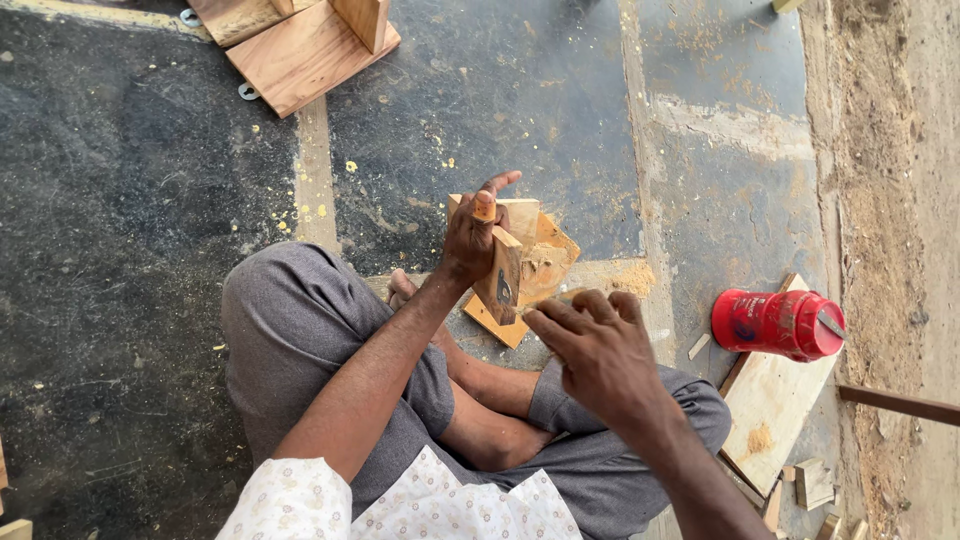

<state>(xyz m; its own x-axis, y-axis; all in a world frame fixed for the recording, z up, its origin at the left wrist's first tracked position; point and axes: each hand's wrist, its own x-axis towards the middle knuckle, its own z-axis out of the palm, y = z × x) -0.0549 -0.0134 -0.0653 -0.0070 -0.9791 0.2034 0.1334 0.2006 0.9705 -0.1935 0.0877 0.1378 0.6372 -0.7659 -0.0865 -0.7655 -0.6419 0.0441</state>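
the left hand (470, 235) is clamped on a stiff, light brown wooden block assembly (520, 265), best held by its edges; the right hand (595, 350) is closed, contents unclear.

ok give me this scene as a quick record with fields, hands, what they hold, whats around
setting: person seated cross-legged on a dark floor strewn with sawdust
left hand: grips an upright wooden block
right hand: closed near the block's lower edge; what it holds is hidden
under the block: small wooden board with sawdust
to the right: red plastic jar lying on a plywood piece
top left: wooden assembly
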